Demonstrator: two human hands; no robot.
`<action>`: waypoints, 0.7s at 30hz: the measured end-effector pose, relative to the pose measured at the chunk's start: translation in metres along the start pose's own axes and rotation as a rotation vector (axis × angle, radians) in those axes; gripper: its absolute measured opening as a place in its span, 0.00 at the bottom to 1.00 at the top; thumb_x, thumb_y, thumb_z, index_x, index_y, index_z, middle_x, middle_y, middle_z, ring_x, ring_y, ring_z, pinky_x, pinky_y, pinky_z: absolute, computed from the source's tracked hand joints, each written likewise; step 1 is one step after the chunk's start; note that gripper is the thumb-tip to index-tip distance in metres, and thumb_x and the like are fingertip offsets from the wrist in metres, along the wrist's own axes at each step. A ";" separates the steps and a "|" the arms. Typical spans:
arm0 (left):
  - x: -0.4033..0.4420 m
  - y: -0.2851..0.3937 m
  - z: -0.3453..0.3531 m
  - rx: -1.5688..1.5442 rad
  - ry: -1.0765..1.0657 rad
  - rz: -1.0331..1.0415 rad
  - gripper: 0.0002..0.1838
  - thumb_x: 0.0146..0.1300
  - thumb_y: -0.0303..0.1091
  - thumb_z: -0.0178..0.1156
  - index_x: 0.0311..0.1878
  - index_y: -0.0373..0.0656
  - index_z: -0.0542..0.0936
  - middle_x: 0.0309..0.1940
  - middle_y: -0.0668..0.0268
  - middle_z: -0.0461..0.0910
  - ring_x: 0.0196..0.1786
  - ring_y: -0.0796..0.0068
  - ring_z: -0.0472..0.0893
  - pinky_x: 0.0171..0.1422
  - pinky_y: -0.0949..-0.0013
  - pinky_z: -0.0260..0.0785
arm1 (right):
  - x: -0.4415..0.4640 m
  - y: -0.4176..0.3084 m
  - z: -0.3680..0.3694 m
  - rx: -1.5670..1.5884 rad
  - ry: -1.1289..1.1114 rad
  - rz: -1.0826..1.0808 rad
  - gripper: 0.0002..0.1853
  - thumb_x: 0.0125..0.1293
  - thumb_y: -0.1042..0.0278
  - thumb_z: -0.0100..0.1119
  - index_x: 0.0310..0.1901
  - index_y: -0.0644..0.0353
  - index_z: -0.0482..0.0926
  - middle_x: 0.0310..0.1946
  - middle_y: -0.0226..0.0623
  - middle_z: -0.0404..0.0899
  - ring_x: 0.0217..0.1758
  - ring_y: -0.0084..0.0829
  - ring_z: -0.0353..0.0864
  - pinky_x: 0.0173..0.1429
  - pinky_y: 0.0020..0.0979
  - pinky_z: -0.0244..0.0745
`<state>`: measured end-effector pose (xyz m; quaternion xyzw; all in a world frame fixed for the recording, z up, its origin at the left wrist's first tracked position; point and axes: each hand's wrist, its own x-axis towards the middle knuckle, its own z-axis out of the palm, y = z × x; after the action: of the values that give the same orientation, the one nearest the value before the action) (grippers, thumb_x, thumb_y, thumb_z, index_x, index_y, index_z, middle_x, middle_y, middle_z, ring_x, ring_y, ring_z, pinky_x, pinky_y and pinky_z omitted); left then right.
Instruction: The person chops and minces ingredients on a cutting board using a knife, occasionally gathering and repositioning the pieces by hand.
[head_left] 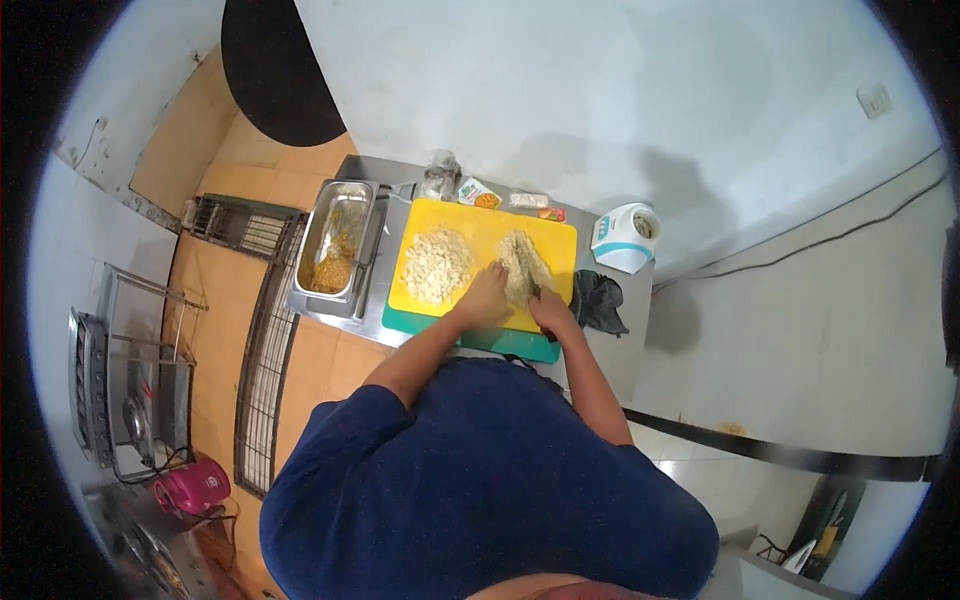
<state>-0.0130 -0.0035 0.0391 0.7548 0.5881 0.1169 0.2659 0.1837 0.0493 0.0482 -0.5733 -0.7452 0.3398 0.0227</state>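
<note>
**Dark-handled, grey-bladed knife (526, 272) set against a heap of finely chopped pale food (541, 264)**

The right hand (551, 311) has its fingers closed around the knife's handle, near the lower right of a rectangular yellow cutting board (480, 213). The blade slants up and left across the heap, on the board's right half. The left hand (485, 303) reaches in from the left, fingers at the heap's near-left edge (whether they are spread or pressed together, I cannot tell at this size).

A wider mound of coarser, pale chopped pieces (436, 265) covers the left half. Under the yellow board, a green cutting board (402, 319) shows along the near side, on a grey metal tabletop (376, 311). To the left stands a deep rectangular steel pan (326, 213) with orange-brown crumbly food (333, 272) at its near end. To the right, a crumpled dark cloth (601, 301) lies near a white-and-blue appliance (621, 240).
</note>
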 end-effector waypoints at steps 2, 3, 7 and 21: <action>-0.002 0.004 -0.003 -0.003 0.070 0.049 0.50 0.58 0.50 0.65 0.74 0.27 0.53 0.75 0.38 0.51 0.79 0.41 0.49 0.81 0.47 0.45 | -0.014 -0.019 -0.023 0.175 -0.087 0.100 0.19 0.70 0.59 0.48 0.47 0.71 0.76 0.31 0.57 0.82 0.31 0.52 0.85 0.40 0.47 0.80; -0.003 0.004 -0.004 -0.006 0.105 0.071 0.50 0.56 0.48 0.65 0.73 0.24 0.55 0.74 0.35 0.54 0.78 0.40 0.52 0.80 0.47 0.47 | -0.020 -0.027 -0.032 0.262 -0.133 0.149 0.19 0.71 0.59 0.49 0.45 0.70 0.76 0.27 0.53 0.82 0.25 0.48 0.85 0.34 0.45 0.81; -0.006 0.007 -0.004 -0.078 0.138 0.071 0.50 0.56 0.46 0.66 0.73 0.25 0.55 0.74 0.35 0.52 0.79 0.36 0.48 0.81 0.44 0.44 | -0.030 -0.026 -0.038 0.562 -0.217 0.233 0.17 0.72 0.57 0.51 0.40 0.67 0.75 0.18 0.38 0.74 0.11 0.32 0.74 0.19 0.35 0.71; 0.008 0.012 -0.016 0.085 0.170 0.253 0.51 0.52 0.42 0.70 0.79 0.71 0.56 0.81 0.45 0.39 0.80 0.31 0.40 0.77 0.29 0.40 | -0.048 -0.029 -0.052 0.762 -0.266 0.201 0.17 0.75 0.55 0.50 0.38 0.63 0.72 0.15 0.33 0.71 0.10 0.28 0.70 0.16 0.32 0.66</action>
<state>-0.0088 0.0063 0.0581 0.8207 0.5134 0.1880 0.1660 0.1972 0.0291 0.1205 -0.5446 -0.5030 0.6630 0.1035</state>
